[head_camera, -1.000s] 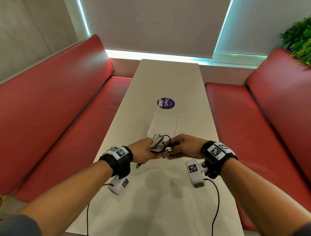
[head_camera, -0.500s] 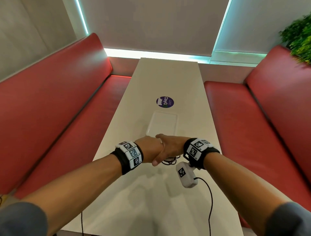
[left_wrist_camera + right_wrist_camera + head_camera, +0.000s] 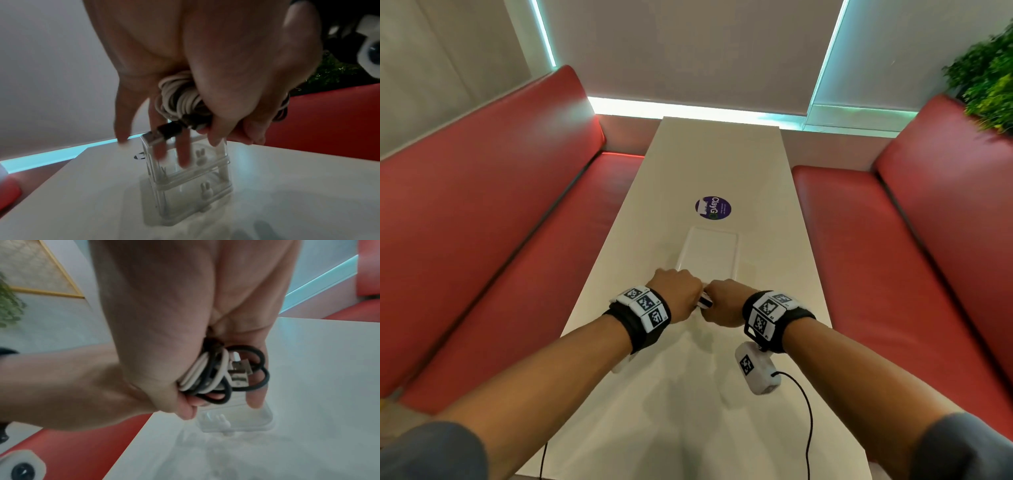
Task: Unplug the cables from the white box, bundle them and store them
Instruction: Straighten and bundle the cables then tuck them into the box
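Cable bundle (image 3: 180, 99): white and black cables coiled together, held between both hands above the near half of the table (image 3: 722, 147), just short of the clear box. A USB plug (image 3: 162, 134) sticks out of the bundle on the left-hand side; another metal plug (image 3: 239, 369) shows in the right wrist view.

Left hand (image 3: 676, 296): thumb and at least one finger closed round the coils, the other fingers (image 3: 184, 152) hang straight down toward the box. How many fingers actually grip is unclear, blur.

Right hand (image 3: 726, 301): thumb and fingers curled round the same bundle, black loops poking out past the fingers.

Both hands touch or nearly touch in the head view; the bundle is almost hidden there, only a small bit visible between them.

Clear box (image 3: 185, 180): transparent plastic, stacked compartments with small rabbit-shaped knobs, stands on the table directly below the bundle. Whether the left fingertips touch it can't be told.

Further out: flat clear tray or lid (image 3: 709, 255) on the table just beyond the hands, round purple sticker (image 3: 713, 207) behind it. Red benches (image 3: 493, 219) on both sides, green plant (image 3: 986, 89) far right.
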